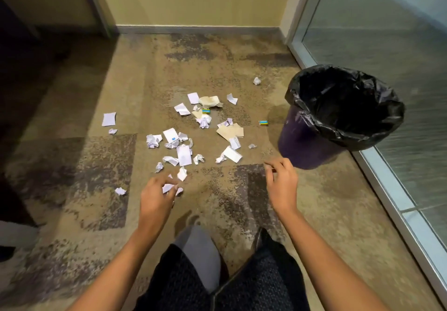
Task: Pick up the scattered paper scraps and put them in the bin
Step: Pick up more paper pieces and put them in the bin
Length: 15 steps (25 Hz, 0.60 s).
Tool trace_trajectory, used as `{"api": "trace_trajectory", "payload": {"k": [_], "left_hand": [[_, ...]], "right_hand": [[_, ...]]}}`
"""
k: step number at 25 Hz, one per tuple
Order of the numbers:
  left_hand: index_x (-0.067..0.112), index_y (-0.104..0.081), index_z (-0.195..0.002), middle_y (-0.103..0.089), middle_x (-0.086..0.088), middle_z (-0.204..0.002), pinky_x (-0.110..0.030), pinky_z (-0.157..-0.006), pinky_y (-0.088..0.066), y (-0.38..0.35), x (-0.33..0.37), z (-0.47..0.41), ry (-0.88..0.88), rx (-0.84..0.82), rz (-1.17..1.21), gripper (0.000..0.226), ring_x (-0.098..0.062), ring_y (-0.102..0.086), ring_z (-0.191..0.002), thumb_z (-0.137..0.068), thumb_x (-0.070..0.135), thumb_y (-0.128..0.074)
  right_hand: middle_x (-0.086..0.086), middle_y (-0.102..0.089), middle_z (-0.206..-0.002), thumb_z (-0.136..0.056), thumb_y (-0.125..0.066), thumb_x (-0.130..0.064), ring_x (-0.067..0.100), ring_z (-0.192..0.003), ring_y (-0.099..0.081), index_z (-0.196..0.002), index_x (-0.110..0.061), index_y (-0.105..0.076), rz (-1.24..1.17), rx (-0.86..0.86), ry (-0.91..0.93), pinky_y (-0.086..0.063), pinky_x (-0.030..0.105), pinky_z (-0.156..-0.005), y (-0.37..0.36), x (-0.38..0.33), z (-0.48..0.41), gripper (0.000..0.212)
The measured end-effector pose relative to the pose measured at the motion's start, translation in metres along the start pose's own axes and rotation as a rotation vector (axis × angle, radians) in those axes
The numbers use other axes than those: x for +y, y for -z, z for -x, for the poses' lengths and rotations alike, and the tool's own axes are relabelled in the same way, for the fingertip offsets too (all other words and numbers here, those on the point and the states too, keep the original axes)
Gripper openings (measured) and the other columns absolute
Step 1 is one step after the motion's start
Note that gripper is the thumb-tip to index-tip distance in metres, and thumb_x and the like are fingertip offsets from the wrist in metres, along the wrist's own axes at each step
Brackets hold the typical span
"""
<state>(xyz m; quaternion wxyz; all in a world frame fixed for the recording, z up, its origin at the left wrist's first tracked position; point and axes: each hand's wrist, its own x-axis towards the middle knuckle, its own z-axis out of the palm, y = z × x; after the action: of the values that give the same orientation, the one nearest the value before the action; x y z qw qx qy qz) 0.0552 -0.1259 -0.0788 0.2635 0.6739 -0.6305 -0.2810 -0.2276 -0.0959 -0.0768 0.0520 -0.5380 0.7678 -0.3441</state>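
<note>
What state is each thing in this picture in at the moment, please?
bin: upright, open, lined with a black bag.
paper scraps: scattered on the carpet, some crumpled, some flat.
left hand: pinches a white scrap.
right hand: loosely curled, holds nothing.

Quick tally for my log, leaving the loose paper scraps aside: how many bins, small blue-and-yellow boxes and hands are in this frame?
Bin: 1
Blue-and-yellow boxes: 2
Hands: 2 (left hand pinches a white scrap; right hand holds nothing)
Total: 5
</note>
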Motion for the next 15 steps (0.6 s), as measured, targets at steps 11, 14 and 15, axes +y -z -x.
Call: {"api": "trace_trajectory", "payload": {"k": [11,14,15], "left_hand": [[0.037,0.007,-0.147,0.028,-0.014,-0.153,-0.061,-0.113,-0.003,-0.029,-0.133,-0.05,0.553,-0.346,-0.272,0.134,-0.046,0.013,-0.141,-0.048,0.068,-0.078],[0.036,0.023,-0.144,0.037,-0.018,-0.148,-0.054,-0.116,0.005,-0.051,-0.145,-0.065,0.648,-0.354,-0.203,0.154,-0.045,0.023,-0.14,-0.034,0.073,-0.079],[0.035,0.024,-0.143,0.037,-0.02,-0.148,-0.052,-0.115,0.007,-0.057,-0.146,-0.072,0.647,-0.353,-0.222,0.157,-0.044,0.024,-0.14,-0.031,0.074,-0.079]], "right_hand": [[0.006,-0.029,-0.147,-0.084,-0.07,-0.029,0.028,-0.137,-0.027,-0.143,-0.024,-0.033,0.118,-0.66,0.003,-0.033,0.041,-0.111,-0.159,-0.042,-0.006,0.07],[0.002,0.001,-0.158,-0.076,-0.075,-0.04,0.032,-0.145,-0.003,-0.149,-0.036,-0.012,0.135,-0.781,-0.058,-0.019,0.052,-0.116,-0.199,-0.037,-0.03,0.096],[0.001,0.012,-0.158,-0.072,-0.077,-0.045,0.032,-0.145,0.006,-0.148,-0.042,-0.003,0.157,-0.823,-0.06,-0.012,0.055,-0.116,-0.211,-0.034,-0.038,0.106]]}}
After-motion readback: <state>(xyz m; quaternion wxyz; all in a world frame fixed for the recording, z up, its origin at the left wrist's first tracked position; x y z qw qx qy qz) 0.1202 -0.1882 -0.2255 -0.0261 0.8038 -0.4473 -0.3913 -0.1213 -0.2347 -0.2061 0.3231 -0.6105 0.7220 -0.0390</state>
